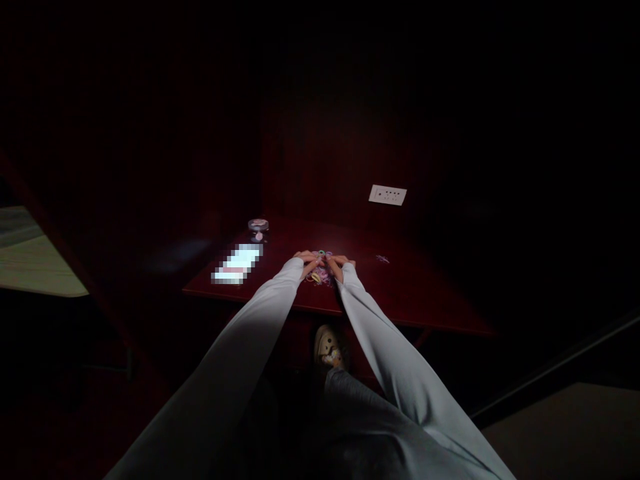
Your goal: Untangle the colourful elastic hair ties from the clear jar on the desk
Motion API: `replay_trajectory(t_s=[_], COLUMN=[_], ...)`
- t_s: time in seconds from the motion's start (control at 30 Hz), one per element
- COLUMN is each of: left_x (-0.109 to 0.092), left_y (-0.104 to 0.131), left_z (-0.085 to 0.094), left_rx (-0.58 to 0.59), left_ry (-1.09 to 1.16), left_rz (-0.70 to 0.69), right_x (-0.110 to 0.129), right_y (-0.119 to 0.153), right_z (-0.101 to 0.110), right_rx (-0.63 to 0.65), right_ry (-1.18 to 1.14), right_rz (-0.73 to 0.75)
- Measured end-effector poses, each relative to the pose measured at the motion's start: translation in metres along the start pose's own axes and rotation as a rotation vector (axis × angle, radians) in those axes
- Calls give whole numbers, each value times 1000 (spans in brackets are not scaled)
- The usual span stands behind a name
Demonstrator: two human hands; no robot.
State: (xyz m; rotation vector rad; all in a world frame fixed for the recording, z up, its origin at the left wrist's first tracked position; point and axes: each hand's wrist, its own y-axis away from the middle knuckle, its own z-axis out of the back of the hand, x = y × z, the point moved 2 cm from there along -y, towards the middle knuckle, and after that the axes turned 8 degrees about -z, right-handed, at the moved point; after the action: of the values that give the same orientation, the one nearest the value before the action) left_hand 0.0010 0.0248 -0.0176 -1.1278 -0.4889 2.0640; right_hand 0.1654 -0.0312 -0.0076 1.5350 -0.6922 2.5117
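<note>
On the dark red table (400, 293), a pile of small coloured bands (324, 277), mostly pink and purple with a yellow one, lies between my hands. My left hand (307, 260) and my right hand (342, 261) meet over the pile's far side, fingers bent and pinched together. A small green band (321, 253) shows between the fingertips. Which hand grips it, and what else they hold, is too small to tell. A few purple bands (383, 259) lie apart on the right.
A round clear jar (259, 230) stands at the table's back left. Nearer is a bright, pixelated flat rectangle (237, 264). A white socket plate (388, 195) is on the back wall. Below the table edge shows a beige shoe (330, 348).
</note>
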Motion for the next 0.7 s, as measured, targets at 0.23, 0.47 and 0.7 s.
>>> replay_trajectory(t_s=[0.23, 0.47, 0.7], left_x=[-6, -6, -6], left_y=[0, 2, 1], left_z=[0, 4, 24], left_rx=[25, 1, -138], left_ry=[-48, -51, -23], left_rz=[-3, -9, 117], right_x=[4, 4, -22], right_y=[-1, -5, -34], right_z=[2, 6, 61], right_rx=[67, -17, -353], right_ry=[39, 39, 142], right_rz=[23, 24, -111])
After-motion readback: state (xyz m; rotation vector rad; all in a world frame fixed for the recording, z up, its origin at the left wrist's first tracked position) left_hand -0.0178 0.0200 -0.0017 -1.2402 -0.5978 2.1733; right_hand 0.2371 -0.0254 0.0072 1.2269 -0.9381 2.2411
